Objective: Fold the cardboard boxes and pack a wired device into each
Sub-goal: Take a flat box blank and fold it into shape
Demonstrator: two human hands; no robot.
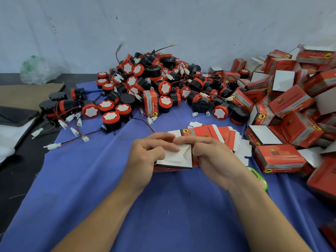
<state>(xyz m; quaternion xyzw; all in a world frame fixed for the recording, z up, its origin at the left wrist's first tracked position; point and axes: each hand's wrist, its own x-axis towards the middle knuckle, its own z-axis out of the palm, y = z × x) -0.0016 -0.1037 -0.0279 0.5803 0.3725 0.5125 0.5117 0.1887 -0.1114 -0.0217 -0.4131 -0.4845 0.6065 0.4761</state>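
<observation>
Cardboard box [175, 160] is in the person's two hands, low over the blue cloth [109, 188] in the middle of the scene, with its white inner flaps turned up toward the camera. The left hand [147, 153] has its grip closed on the left side of the box, thumb and fingers pinching a flap, and the right hand [212, 157] has its grip closed on the right side, the fingers curled over the top edge; the fingertips of both hands almost meet above the flaps. I judge that the end of this box is being folded shut, so no device can go in yet. Just behind the hands lies a stack of flat boxes [223, 136], not yet folded, and it does not look thin. Farther back there is a big pile of wired devices [163, 82], round, black and red, with white plugs on their wires, and many of them are spread to the left too. At the right a heap of folded boxes [291, 104] is already high; some show open white flaps, and whether each holds a device I cannot tell. One box [151, 102] stands alone among the devices. A good part of the work seems done, but to judge by the loose devices, much still remains.
</observation>
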